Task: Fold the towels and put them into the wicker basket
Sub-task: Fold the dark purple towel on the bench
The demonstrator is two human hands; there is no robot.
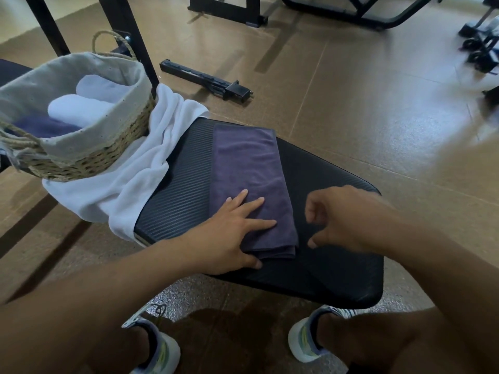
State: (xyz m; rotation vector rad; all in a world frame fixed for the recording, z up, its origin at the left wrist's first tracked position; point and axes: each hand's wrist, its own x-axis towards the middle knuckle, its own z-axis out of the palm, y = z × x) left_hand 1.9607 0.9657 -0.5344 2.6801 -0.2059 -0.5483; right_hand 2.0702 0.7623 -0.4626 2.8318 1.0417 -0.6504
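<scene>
Pressed flat with fingers spread, my left hand rests on the near end of a folded purple towel on a black padded bench in a gym, my thumb hooked at the towel's near edge.

Farthest left, the wicker basket sits on the bench's left end, its pale cloth liner turned over the rim and a rope handle standing at the back. Inside it lie two rolled white towels and a dark blue towel beside them. A loose white towel spills from under and beside the basket, draped over the bench's left edge toward the floor. The purple towel lies lengthwise along the middle of the bench, folded into a long narrow strip, its layered edges showing at the near end.

Just right of the towel, my right hand hovers above the bench with fingers loosely curled, holding nothing and not touching the cloth. Below the bench my two sneakers stand on the brown tiled floor. A black metal bar lies on the floor beyond the bench, and dark equipment frames stand at the far side.
</scene>
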